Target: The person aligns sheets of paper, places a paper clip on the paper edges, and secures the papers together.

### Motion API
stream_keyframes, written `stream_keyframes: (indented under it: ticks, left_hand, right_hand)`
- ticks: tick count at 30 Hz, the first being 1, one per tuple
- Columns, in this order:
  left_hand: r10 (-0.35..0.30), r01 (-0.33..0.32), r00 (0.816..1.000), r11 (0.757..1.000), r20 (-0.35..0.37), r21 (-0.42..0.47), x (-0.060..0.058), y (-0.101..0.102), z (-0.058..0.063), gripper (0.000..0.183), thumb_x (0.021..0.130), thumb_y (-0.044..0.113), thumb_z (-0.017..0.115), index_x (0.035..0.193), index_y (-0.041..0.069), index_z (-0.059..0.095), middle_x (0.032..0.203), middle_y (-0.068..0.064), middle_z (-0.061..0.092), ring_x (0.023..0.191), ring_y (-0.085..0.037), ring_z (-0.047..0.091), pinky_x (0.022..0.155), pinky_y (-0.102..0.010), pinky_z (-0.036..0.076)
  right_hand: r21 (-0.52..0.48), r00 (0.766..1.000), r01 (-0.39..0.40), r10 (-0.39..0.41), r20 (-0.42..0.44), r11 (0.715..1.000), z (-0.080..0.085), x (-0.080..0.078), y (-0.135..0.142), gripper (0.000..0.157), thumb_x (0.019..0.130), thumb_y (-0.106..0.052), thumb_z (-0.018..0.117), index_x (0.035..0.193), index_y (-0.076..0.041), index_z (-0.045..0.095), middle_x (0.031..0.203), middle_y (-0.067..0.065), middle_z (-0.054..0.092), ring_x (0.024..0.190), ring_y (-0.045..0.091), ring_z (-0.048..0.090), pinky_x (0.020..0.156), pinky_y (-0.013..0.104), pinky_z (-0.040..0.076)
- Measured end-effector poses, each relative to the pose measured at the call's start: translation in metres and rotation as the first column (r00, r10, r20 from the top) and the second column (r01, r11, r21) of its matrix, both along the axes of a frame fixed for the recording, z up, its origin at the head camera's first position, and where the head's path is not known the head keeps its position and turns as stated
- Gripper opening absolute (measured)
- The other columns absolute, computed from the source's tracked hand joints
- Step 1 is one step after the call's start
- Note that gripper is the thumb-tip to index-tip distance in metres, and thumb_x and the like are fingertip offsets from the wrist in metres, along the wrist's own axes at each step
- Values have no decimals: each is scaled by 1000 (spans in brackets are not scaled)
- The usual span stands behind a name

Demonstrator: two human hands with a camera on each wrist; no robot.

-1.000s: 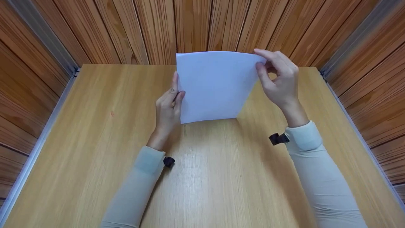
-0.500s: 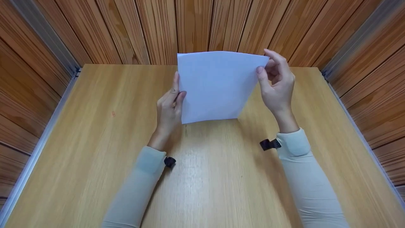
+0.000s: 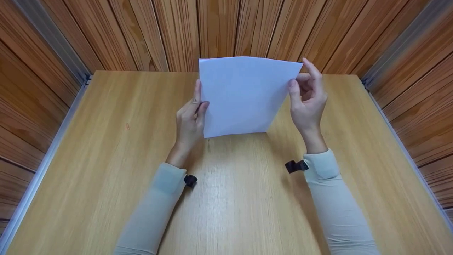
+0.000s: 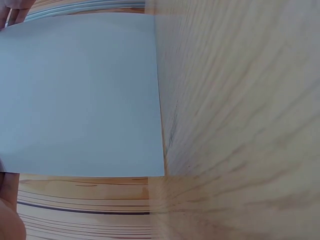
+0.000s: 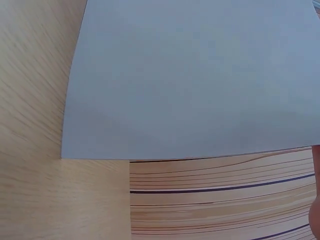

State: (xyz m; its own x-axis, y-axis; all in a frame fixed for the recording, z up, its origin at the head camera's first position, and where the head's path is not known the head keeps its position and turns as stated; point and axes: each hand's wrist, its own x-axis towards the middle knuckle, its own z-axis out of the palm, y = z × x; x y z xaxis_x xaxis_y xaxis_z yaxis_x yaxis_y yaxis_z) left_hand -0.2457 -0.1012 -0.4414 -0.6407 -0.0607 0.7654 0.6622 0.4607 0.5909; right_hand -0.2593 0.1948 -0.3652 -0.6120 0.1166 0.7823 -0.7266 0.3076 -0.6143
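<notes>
Head view, looking down: we see a person's 2 hands holding a blank white sheet (image 3: 246, 95) upright, leaning back a bit, nr the far side of a lt. wood table (image 3: 226, 198). Its lower edge is down at the tabletop; we can't tell if the whole edge touches. Top edge bows slightly.

L hand (image 3: 188, 122) pinches the sheet's L edge, thumb in front, index finger pointing up along the edge. R hand (image 3: 309, 101) has the R edge btwn thumb, in front, & a finger behind; its index finger stands apart, up by the top R corner.

Both arms wear pale sleeves (image 3: 338, 209), each w/ a small black device (image 3: 296, 166) at the cuff. A tiny orange mark (image 3: 127, 126) is on the table, well L of the sheet. Behind: wood-plank wall (image 3: 216, 32).
</notes>
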Motion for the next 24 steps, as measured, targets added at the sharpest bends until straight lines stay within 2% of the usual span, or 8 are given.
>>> stream_keyframes:
  ticks: [6, 8, 10, 13, 15, 17, 19, 24]
  left_hand:
    - [6, -6, 1000, 1000, 9, 6, 1, 0, 0, 55, 107, 8, 63, 156, -6, 43, 150, -21, 57, 114, -23, 72, 102, -32, 56]
    - [15, -15, 1000, 1000, 8, 5, 1, 0, 0, 55, 107, 9, 63, 155, -7, 44, 134, -23, 69, 94, -21, 71, 92, -26, 59]
    - [25, -25, 1000, 1000, 0, -2, 1, 0, -1, 54, 106, 9, 64, 154, -8, 45, 126, -23, 72, 86, -19, 67, 84, -24, 58]
    - [31, -31, 999, 999, -13, -8, 0, 0, -1, 52, 106, 9, 64, 152, -9, 46, 125, -24, 72, 81, -20, 63, 77, -26, 55]
    - [26, -26, 1000, 1000, -15, -10, 0, 0, -1, 53, 106, 9, 64, 153, -9, 46, 143, -22, 63, 92, -21, 68, 84, -28, 57]
    - [20, -20, 1000, 1000, -14, -7, -1, 0, -1, 53, 107, 8, 63, 153, -9, 46, 148, -21, 58, 94, -22, 69, 85, -28, 58]
    - [14, -14, 1000, 1000, -11, -4, -1, -1, -2, 53, 107, 7, 63, 153, -9, 45, 150, -21, 56, 95, -22, 69, 86, -29, 58]
    - [4, -4, 1000, 1000, 2, -6, -1, -1, -2, 53, 107, 7, 63, 154, -9, 44, 152, -22, 53, 113, -23, 71, 99, -34, 58]
  right_hand:
    - [-38, 1000, -4, 3, -30, 999, -10, -1, -4, 47, 104, -3, 63, 149, 3, 53, 106, 5, 70, 84, 19, 62, 75, 24, 52]
    - [-47, 999, -2, 0, -43, 999, -13, 0, -6, 47, 103, -1, 63, 148, 4, 53, 105, 7, 71, 83, 18, 62, 75, 24, 51]
    - [-52, 999, 2, -5, -54, 999, -16, 1, -7, 47, 103, 1, 62, 148, 6, 52, 104, 9, 71, 83, 17, 64, 75, 23, 51]
    - [-55, 998, 13, -17, -69, 998, -20, 2, -9, 47, 102, 4, 62, 147, 7, 52, 103, 12, 72, 83, 16, 65, 75, 23, 53]
    - [-46, 997, 17, -20, -75, 999, -22, 2, -10, 48, 102, 5, 62, 148, 8, 51, 104, 14, 72, 85, 15, 67, 77, 23, 54]
    - [-36, 997, 16, -19, -76, 999, -24, 2, -11, 50, 101, 5, 62, 149, 9, 49, 105, 14, 72, 87, 15, 67, 78, 23, 55]
    - [-20, 997, 12, -13, -71, 1000, -26, 2, -11, 53, 101, 5, 63, 151, 9, 47, 105, 15, 72, 89, 14, 68, 79, 23, 56]
    - [35, 999, 6, -5, -40, 999, -35, 1, -10, 61, 100, 5, 65, 155, 9, 40, 103, 17, 73, 89, 12, 68, 81, 24, 57]
